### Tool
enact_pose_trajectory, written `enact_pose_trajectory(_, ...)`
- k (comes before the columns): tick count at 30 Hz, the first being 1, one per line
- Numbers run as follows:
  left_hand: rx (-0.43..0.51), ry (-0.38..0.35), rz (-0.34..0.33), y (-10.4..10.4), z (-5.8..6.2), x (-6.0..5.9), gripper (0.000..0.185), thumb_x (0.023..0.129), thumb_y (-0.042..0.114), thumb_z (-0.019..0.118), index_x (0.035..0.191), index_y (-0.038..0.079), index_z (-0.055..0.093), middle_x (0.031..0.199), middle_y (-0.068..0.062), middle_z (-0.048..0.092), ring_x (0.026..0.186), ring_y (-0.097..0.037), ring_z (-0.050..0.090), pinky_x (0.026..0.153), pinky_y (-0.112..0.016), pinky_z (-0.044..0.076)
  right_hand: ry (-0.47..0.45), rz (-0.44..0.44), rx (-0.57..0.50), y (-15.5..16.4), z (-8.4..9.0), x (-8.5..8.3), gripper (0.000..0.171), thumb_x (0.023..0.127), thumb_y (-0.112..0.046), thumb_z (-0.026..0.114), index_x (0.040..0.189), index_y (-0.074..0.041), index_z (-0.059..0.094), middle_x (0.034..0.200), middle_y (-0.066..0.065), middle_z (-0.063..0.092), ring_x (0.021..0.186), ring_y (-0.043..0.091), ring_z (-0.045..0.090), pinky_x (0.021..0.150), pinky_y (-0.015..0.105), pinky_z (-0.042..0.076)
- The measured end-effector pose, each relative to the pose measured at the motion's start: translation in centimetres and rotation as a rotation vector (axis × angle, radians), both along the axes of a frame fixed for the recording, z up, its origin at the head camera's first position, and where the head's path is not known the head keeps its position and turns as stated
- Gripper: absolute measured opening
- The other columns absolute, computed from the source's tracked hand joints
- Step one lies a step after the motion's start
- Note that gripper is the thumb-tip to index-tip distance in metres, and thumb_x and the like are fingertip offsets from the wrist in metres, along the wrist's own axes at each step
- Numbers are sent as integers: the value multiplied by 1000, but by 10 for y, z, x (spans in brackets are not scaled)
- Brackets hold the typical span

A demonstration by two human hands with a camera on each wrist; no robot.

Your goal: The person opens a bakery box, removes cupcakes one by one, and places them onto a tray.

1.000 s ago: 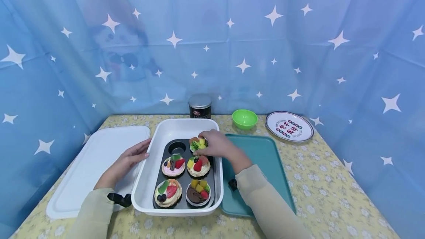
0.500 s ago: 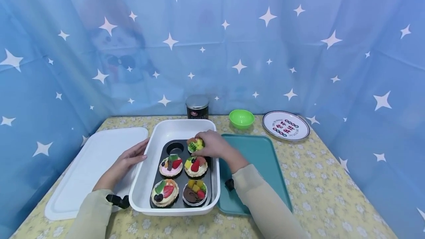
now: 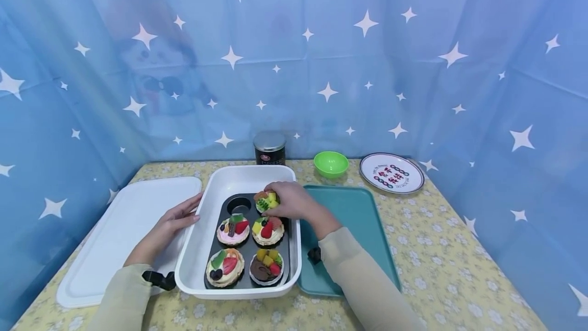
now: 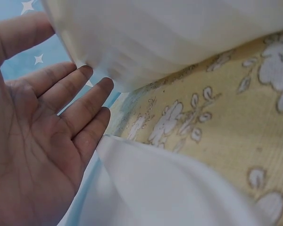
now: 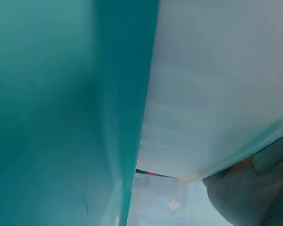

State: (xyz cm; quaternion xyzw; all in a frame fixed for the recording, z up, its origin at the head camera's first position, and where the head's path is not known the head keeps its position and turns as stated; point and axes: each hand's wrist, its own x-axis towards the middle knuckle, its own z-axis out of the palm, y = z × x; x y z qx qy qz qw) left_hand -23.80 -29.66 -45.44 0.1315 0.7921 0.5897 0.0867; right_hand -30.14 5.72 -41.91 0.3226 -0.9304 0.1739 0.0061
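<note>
A white basin [image 3: 236, 294] holds a dark muffin tin [image 3: 245, 249] with several fruit-topped tarts seated in its cups. My right hand [image 3: 293, 202] reaches over the basin's right wall and pinches a fruit tart [image 3: 263, 202] at the far right cup; the fingers partly cover it. To its left, the far left cup [image 3: 239, 205] is bare. My left hand [image 3: 178, 221] stays outside the basin's left wall. In the left wrist view its fingers [image 4: 80, 89] are nearly straight, fingertips right at the wall. The right wrist view catches only part of the right hand [image 5: 250, 188].
A white lid or tray [image 3: 110, 249] lies left of the basin, and a teal tray [image 3: 353, 213] lies right. Behind stand a black canister [image 3: 270, 153], a green bowl [image 3: 332, 167] and a patterned plate [image 3: 409, 183]. A starry blue curtain [image 3: 294, 106] hangs behind the table.
The view has shifted slightly, so everything sits a little further left. Both hands keep their places, the right one still pinching the fruit tart at the far right cup.
</note>
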Motion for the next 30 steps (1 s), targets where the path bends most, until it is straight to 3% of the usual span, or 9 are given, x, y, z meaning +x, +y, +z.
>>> enact_pose_trajectory(4, -4, 4, 0, -1, 2, 1, 70, 100, 26, 60, 161, 17, 28, 164, -10, 27, 150, -36, 21, 97, -13, 36, -4, 4, -12, 0, 0, 1, 59, 84, -52, 78, 130, -20, 61, 108, -7, 64, 83, 6, 59, 71, 27, 52)
enact_pose_trajectory(16, 11, 2, -25, -1, -4, 1, 69, 101, 23, 58, 161, 15, 26, 164, -11, 26, 151, -36, 18, 98, -11, 34, -40, 4, -90, 3, -2, 3, 67, 85, -52, 77, 140, -19, 56, 126, -4, 61, 97, 9, 60, 81, 30, 53)
enact_pose_trajectory(22, 4, 1, -15, -1, -4, 3, 70, 100, 24, 59, 161, 14, 25, 164, -12, 24, 151, -37, 18, 97, -12, 36, -82, 40, -207, 5, -1, 0, 63, 86, -47, 78, 138, -18, 57, 122, -2, 61, 95, 10, 59, 79, 30, 53)
enact_pose_trajectory(30, -1, -3, -12, -1, -3, 0, 70, 100, 25, 59, 161, 17, 26, 164, -10, 26, 150, -35, 21, 98, -15, 39, -85, 22, -308, 13, 13, 0, 66, 85, -46, 79, 140, -18, 55, 131, 0, 58, 105, 14, 59, 86, 33, 53)
